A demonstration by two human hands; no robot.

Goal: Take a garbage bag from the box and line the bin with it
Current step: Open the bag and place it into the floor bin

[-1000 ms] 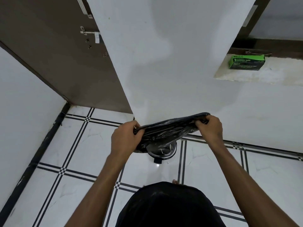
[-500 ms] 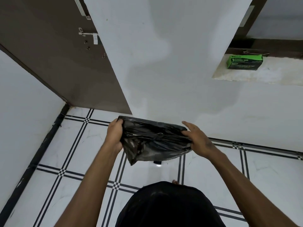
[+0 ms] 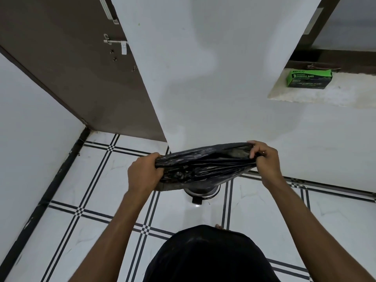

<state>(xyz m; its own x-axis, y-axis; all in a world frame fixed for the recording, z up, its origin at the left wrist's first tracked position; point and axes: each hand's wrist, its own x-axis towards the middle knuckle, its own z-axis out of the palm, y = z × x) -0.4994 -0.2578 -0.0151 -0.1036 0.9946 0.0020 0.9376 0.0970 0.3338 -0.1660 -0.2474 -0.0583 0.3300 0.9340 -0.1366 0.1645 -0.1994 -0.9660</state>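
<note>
A black garbage bag point(image 3: 203, 163) is stretched wide between my two hands, its mouth slightly parted at the top. My left hand point(image 3: 144, 174) grips the bag's left end and my right hand point(image 3: 264, 159) pinches the right end. Directly under the bag stands the bin point(image 3: 203, 193), a dark round pedal bin on the floor; only its near rim and pedal show, the rest is hidden by the bag. The green garbage bag box point(image 3: 309, 78) sits on a white ledge at the upper right, far from both hands.
A brown door point(image 3: 77, 74) with a metal latch is at the upper left. White walls stand ahead and on the left. The floor is white tile with black lines point(image 3: 97, 200). My dark clothing point(image 3: 207, 255) fills the bottom centre.
Half a second ago the bag hung crumpled lower left with my right hand flat against it. Now both hands have moved right and up and pulled the bag's mouth taut over the bin.
</note>
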